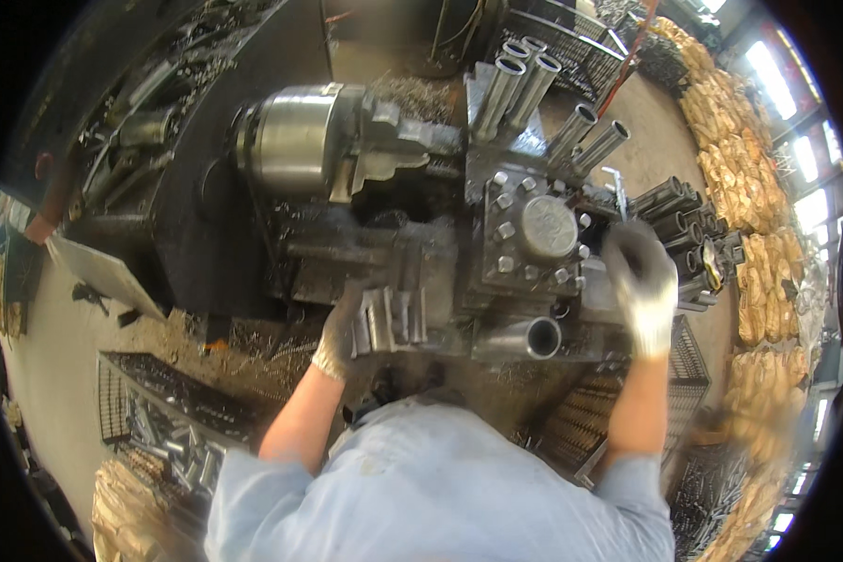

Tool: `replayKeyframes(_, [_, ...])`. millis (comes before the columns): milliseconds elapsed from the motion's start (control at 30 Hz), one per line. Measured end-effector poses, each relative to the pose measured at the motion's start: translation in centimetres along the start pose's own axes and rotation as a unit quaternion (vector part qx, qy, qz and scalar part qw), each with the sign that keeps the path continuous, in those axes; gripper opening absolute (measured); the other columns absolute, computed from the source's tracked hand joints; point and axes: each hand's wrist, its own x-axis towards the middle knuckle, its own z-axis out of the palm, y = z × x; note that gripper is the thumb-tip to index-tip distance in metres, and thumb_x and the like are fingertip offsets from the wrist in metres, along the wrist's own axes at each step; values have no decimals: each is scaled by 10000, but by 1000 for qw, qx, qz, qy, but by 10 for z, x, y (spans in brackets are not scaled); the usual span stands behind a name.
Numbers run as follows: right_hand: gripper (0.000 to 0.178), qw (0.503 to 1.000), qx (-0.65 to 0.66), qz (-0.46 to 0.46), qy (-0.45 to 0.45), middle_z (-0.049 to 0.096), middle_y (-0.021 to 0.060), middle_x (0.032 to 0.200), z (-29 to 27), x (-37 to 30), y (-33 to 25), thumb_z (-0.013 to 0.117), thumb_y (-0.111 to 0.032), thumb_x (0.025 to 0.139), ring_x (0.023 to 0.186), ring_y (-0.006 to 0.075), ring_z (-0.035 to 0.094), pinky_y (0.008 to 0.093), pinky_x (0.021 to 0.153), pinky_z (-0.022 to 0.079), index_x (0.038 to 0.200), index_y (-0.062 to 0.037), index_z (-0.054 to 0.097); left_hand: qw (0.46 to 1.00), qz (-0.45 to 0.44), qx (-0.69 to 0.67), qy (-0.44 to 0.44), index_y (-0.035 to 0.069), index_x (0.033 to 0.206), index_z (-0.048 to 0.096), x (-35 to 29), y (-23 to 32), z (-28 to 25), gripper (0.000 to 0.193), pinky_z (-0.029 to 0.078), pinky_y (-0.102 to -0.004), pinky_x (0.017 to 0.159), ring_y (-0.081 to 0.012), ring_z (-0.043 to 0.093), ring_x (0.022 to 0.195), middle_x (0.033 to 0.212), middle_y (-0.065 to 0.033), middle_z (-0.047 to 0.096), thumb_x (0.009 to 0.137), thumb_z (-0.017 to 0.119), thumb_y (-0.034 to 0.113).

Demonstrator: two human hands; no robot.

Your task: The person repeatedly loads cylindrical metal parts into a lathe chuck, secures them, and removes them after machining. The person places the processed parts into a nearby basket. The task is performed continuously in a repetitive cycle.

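Observation:
A lathe fills the middle, with its round steel chuck (295, 140) and stepped jaws at the left. My left hand (345, 323), in a grey and white glove, is against the left edge of a group of short, shiny metal pieces (384, 320) at the machine's front. Its fingers are mostly hidden. My right hand (642, 272), gloved and slightly blurred, is curled right of the bolted tool post (545, 228). A slim silver tool like a caliper (618, 190) sticks up from its fingers. Between my hands lies a steel tube (525, 338), its open end facing right.
Several steel tubes (502, 94) stand upright behind the tool post. More dark tubes (674, 220) are stacked at the right. A mesh crate of short metal parts (164, 436) sits at the lower left, and brown wrapped bundles (735, 169) line the right side.

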Motion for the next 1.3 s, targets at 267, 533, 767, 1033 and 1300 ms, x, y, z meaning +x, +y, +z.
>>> replayKeyframes(267, [540, 944, -258, -111, -173, 768, 275, 1123, 156, 281, 41, 691, -377, 965, 1034, 422, 755, 489, 914, 606, 1444, -130, 650, 983, 114, 55, 134, 68, 1534, 505, -59, -9, -17, 771, 639, -434, 736, -284, 743, 870, 1052, -117, 741, 1037, 593, 652])
replayKeyframes(533, [433, 944, -308, 16, -115, 769, 296, 1076, 126, 257, 60, 715, -353, 868, 1042, 429, 758, 483, 964, 595, 1089, 10, 794, 969, 146, 88, 177, 118, 1540, 487, -117, 14, -78, 857, 662, -455, 730, -285, 763, 874, 1063, -118, 741, 920, 783, 629])
replayKeyframes(767, [314, 932, -303, -197, -8, 785, 168, 852, 31, 161, -89, 745, -362, 912, 790, 325, 781, 414, 762, 615, 1052, -86, 802, 883, 228, 402, 85, 43, 1539, 437, -75, 103, 5, 745, 662, -353, 764, -236, 759, 910, 1099, -116, 718, 910, 815, 171])
replayKeyframes(1033, [428, 955, 62, -254, -138, 755, 183, 846, 117, -4, -170, 761, -267, 898, 769, 391, 762, 470, 687, 610, 1257, -65, 646, 566, 475, 667, 94, 97, 1419, 540, -20, 97, 88, 769, 613, -472, 867, -400, 780, 989, 1101, -209, 774, 775, 932, 246])
replayKeyframes(1300, [524, 955, -167, 56, -237, 751, 277, 940, 257, -149, -55, 737, -384, 905, 912, 438, 763, 503, 806, 617, 1187, 48, 649, 986, 46, 110, 119, 59, 1190, 662, -15, 54, -58, 475, 640, -410, 688, -247, 744, 782, 974, -114, 744, 1065, 620, 515])
